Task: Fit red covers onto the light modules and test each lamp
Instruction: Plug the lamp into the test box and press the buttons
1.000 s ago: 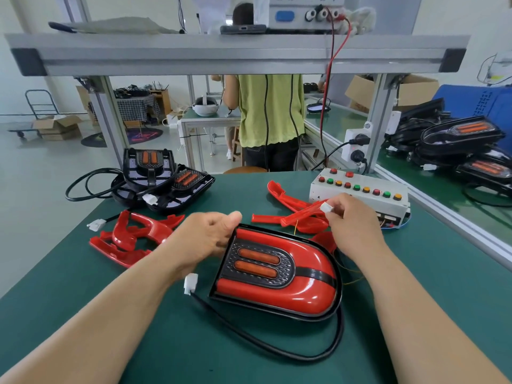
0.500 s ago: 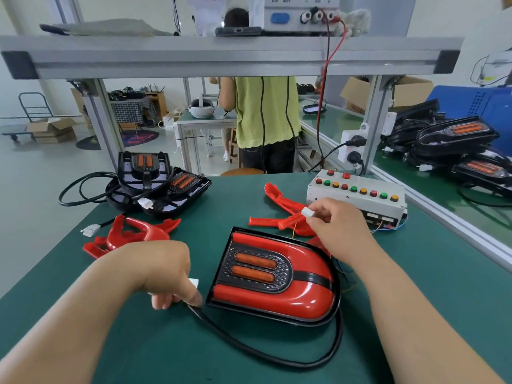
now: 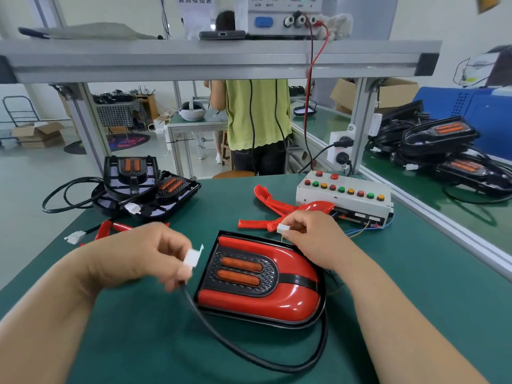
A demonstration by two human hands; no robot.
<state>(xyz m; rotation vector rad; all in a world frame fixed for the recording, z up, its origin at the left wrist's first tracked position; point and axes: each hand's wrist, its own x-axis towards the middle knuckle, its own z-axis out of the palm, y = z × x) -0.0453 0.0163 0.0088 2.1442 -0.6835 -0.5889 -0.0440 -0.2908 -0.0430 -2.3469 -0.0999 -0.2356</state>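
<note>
A light module with its red cover (image 3: 266, 297) fitted lies on the green table in front of me, two orange lamp strips showing. Its black cable (image 3: 249, 353) loops round the near side. My left hand (image 3: 138, 259) pinches the white connector (image 3: 192, 256) at that cable's end, lifted just left of the module. My right hand (image 3: 313, 236) pinches a second white connector (image 3: 284, 228) on thin coloured wires from the white test box (image 3: 343, 195). The two connectors are apart.
Loose red covers (image 3: 279, 212) lie behind the module and more red covers (image 3: 116, 227) behind my left hand. Uncovered black modules (image 3: 144, 184) with cables sit at the back left. More modules (image 3: 443, 151) are stacked on the right bench. A person in a green top (image 3: 257, 115) stands beyond the table.
My left hand has lifted the cable's white connector off the table and brought it up toward the module's left edge. My right hand stays by the module's far end with its connector.
</note>
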